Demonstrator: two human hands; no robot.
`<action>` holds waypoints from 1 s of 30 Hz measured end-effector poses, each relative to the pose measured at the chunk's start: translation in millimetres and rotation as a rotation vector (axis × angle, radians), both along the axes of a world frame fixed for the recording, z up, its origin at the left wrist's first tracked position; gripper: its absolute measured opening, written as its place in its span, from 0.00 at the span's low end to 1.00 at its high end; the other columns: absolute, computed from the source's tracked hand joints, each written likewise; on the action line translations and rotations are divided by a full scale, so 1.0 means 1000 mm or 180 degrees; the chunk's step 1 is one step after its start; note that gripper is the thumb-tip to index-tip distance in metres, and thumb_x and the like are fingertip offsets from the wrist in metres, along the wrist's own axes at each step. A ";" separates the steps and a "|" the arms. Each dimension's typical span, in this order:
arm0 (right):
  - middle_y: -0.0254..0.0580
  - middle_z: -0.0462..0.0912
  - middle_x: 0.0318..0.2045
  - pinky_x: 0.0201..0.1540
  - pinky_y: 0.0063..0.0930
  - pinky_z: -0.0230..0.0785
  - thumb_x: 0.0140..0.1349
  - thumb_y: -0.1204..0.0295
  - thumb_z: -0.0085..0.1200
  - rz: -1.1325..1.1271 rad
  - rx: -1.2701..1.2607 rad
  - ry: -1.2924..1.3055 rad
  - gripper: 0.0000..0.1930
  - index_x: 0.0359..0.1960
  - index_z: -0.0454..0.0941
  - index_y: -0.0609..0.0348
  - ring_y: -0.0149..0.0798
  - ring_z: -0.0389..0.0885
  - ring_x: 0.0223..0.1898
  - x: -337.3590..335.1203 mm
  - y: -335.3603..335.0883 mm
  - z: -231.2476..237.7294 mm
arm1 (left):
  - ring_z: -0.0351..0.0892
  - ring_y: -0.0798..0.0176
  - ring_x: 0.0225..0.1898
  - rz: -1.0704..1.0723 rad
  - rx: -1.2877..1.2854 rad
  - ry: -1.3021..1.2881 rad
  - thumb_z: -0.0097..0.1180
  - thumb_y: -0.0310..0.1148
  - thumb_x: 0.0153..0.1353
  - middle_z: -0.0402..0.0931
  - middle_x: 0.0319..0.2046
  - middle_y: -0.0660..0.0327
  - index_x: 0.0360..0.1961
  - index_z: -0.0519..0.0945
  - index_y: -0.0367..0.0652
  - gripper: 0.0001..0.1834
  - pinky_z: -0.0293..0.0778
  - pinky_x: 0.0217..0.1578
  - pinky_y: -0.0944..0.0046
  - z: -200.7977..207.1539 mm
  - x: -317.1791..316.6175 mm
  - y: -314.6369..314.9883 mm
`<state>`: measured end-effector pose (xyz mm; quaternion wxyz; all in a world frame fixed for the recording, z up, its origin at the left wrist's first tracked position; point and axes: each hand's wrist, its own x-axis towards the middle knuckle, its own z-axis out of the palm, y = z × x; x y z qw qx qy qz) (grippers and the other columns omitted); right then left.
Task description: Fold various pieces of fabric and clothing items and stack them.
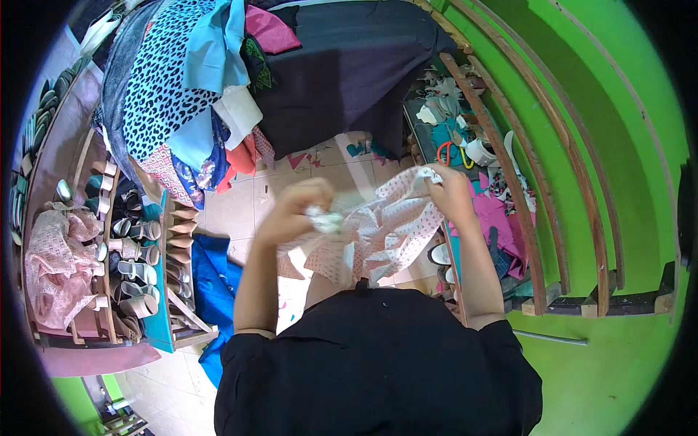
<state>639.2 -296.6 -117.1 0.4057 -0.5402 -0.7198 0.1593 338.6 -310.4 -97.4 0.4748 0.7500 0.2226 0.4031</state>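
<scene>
A pale pink sheet of material (pixel 392 232) with rows of small dark dots or holes hangs crumpled between my hands, in front of my body. My right hand (pixel 452 195) is closed on its upper right edge, where a whitish underside shows. My left hand (pixel 304 205) is smeared by motion, its fingers curled round a bunched whitish part (pixel 324 220) at the sheet's left side. Whether that part belongs to the same sheet I cannot tell. The lower part of the sheet hangs loose near my lap.
A dark cloth (pixel 342 65) covers the table ahead, with piled fabrics (pixel 171 94) at its left. Shoe racks (pixel 163 327) with several sandals stand left, a pink perforated piece (pixel 62 265) over them. Right, scissors (pixel 454 154) and scraps (pixel 502 225) lie beside wooden slats (pixel 509 167).
</scene>
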 end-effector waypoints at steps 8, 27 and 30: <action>0.42 0.71 0.11 0.20 0.24 0.58 0.57 0.58 0.53 -0.0748 -0.0344 0.0156 0.20 0.23 0.77 0.67 0.25 0.63 0.15 -0.052 -0.014 0.041 | 0.69 0.58 0.39 0.1338 0.0027 0.0312 0.68 0.27 0.33 0.72 0.33 0.58 0.23 0.77 0.40 0.13 0.64 0.39 0.63 -0.066 0.081 -0.010; 0.28 0.72 0.17 0.23 0.18 0.57 0.58 0.63 0.53 -0.0030 -0.0608 0.1967 0.14 0.33 0.78 0.66 0.21 0.63 0.21 -0.047 -0.041 0.048 | 0.77 0.62 0.39 0.2454 0.2276 0.0138 0.55 0.24 0.44 0.78 0.36 0.59 0.23 0.79 0.40 0.03 0.53 0.55 0.55 -0.057 0.062 0.006; 0.43 0.78 0.28 0.24 0.24 0.65 0.44 0.69 0.62 -0.0507 -0.0520 0.0653 0.31 0.53 0.66 0.53 0.28 0.74 0.25 -0.037 -0.041 0.049 | 0.78 0.59 0.37 0.2165 0.2012 -0.0150 0.56 0.21 0.44 0.78 0.35 0.57 0.26 0.79 0.37 0.06 0.64 0.49 0.57 -0.037 0.048 0.000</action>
